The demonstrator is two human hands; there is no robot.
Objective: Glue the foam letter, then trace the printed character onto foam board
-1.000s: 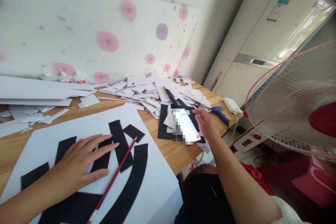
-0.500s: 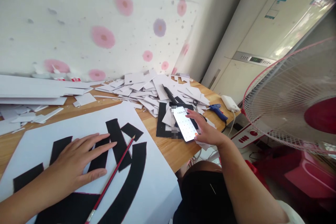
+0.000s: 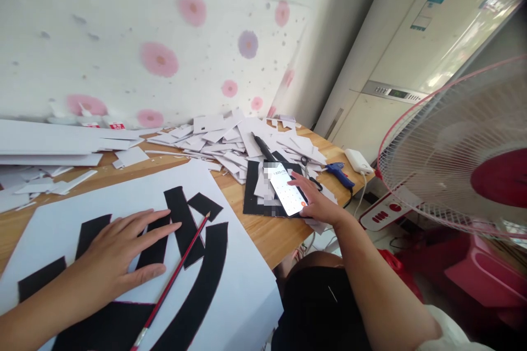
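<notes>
My left hand [image 3: 121, 249] lies flat with its fingers spread over black cut-out pieces on a white board [image 3: 242, 290]. A strip [image 3: 181, 211] touches its fingertips, and a curved black piece [image 3: 206, 279] lies to its right. A red pencil [image 3: 175, 277] rests slantwise across the pieces. At the table's right side, my right hand [image 3: 315, 200] grips the right edge of a phone [image 3: 286, 189] showing a calculator. The phone sits over a black card frame [image 3: 250, 189] and white scraps. Some of my right fingers overlap the screen.
White offcuts [image 3: 218, 134] are heaped at the back. A black pen or knife [image 3: 261, 145], scissors [image 3: 304, 160], a blue glue gun [image 3: 341, 174] and a white power strip [image 3: 359, 161] lie at right. A fan [image 3: 444, 153] stands beside the table.
The phone has shifted slightly away from me along with my right hand. My left hand keeps its place on the board. The view has moved a little.
</notes>
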